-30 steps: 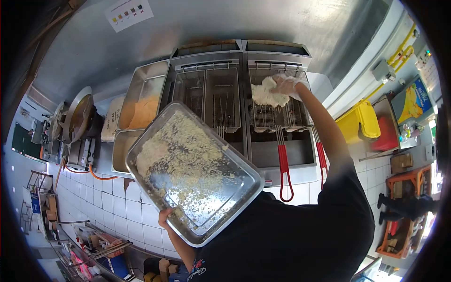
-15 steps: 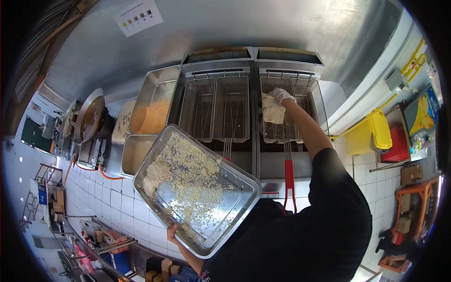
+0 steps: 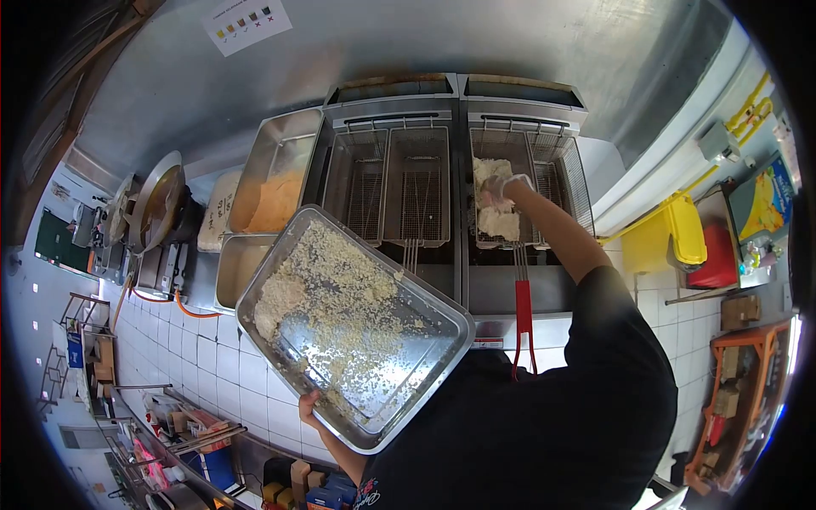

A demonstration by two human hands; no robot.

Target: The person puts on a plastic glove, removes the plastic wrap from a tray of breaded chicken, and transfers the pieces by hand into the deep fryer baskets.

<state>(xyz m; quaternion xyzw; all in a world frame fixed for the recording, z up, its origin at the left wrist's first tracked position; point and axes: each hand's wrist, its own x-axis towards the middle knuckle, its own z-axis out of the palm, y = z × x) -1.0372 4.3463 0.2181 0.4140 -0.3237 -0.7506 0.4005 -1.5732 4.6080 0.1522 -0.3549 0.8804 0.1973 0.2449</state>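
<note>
Gloved right hand [image 3: 510, 189] gripping a breaded fillet [image 3: 495, 204] in the fryer basket [image 3: 544, 183], left hand [image 3: 309, 410] clutching a crumb-strewn steel tray [image 3: 408, 357]

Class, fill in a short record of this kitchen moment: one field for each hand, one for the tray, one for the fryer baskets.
Left hand: grips the lower edge of the metal tray, tilted.
Right hand: gloved, on a breaded piece in the right fryer basket.
Tray contents: crumb coating, spread mostly over its upper half.
Left fryer baskets: two, no food visible.
Basket handle: red.
</note>
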